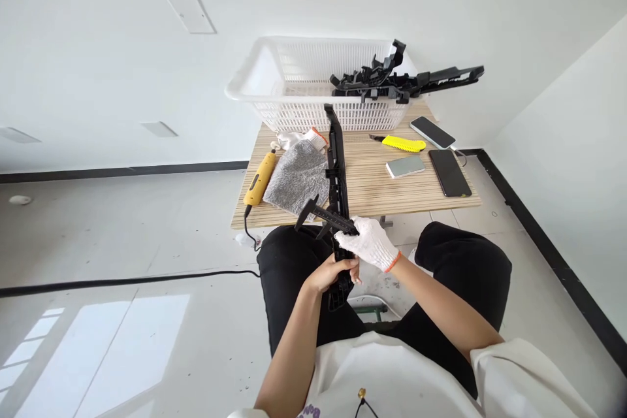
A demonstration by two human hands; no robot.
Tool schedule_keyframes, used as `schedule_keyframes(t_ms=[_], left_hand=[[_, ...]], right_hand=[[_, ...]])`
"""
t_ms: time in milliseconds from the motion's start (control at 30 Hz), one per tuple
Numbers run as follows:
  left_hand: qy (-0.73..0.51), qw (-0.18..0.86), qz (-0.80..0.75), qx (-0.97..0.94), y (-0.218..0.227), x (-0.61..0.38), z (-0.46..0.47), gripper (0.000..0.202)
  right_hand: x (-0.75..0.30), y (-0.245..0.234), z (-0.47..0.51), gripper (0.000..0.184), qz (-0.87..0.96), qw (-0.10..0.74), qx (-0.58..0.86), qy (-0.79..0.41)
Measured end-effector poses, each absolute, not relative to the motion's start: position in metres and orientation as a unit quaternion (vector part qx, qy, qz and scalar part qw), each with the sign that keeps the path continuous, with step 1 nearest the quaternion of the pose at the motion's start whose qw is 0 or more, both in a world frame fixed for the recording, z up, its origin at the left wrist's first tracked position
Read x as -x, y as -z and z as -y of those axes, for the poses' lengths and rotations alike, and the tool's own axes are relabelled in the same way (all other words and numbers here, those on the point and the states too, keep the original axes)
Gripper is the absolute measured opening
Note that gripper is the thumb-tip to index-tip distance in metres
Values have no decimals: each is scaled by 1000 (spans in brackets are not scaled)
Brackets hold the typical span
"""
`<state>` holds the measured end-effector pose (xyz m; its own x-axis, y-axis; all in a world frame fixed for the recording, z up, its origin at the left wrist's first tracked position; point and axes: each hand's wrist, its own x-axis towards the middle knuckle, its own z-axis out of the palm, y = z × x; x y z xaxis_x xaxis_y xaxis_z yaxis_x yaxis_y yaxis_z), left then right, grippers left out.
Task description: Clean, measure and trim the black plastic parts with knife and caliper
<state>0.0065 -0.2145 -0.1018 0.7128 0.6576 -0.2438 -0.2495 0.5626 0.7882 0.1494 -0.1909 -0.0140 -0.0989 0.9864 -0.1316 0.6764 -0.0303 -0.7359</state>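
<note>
My bare left hand (329, 273) is closed round the lower part of a long black plastic part (336, 163), which stands up from between my knees past the table's front edge. In my right hand (371, 243), which wears a white knitted glove with an orange cuff, is a black caliper (327, 214). Its jaws point to the left, and its beam crosses in front of the plastic part. The glove covers the caliper's right end. Whether the jaws touch the part I cannot tell.
On the wooden table (362, 186) are a grey cloth (300, 176), a white glove (294, 139), a yellow corded tool (260, 179), a yellow utility knife (403, 144), a small silver box (405, 166) and two phones (449, 173). Behind, a white basket (274, 108) holds several black plastic parts (392, 78).
</note>
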Motion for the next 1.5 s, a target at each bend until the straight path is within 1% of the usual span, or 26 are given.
schedule_keyframes(t_ms=[67,167,300,467,533,600,700,800,867,1000,1167,1300,1500], left_hand=[[-270,855,-249,-365,103,-5,214,40],[-309,867,-224,-321,107,-1,211,50],[-405,821,-255,-312,110,5,208,63],[-476,743,-319,-345,105,2,211,56],[-490,732,-326,-344,102,1,213,57],[-491,732,-335,-335,99,0,214,57],[-476,740,-349,-323,96,2,214,55],[-468,749,-341,-321,99,5,213,55],[-466,754,-332,-324,101,6,213,55],[-459,757,-327,-330,101,7,213,56],[-446,761,-342,-324,96,7,213,60],[-442,763,-344,-322,96,8,214,62],[-450,764,-337,-315,98,8,213,59]], right_hand=[[-148,4,185,23,673,245,627,-307],[-148,-18,170,25,695,257,613,-273],[-151,-39,138,29,700,267,607,-264],[-163,-44,116,39,733,189,600,-259],[-172,-47,118,47,721,184,626,-234],[-183,-50,123,51,709,204,644,-203],[-199,-55,127,54,727,194,645,-135],[-210,-58,127,64,757,133,639,-34],[-214,-59,126,67,762,81,641,31],[-217,-61,122,66,776,2,620,114],[-215,-62,112,68,806,-59,571,143],[-216,-63,102,67,821,-78,544,153],[-219,-64,101,53,816,-90,551,150]])
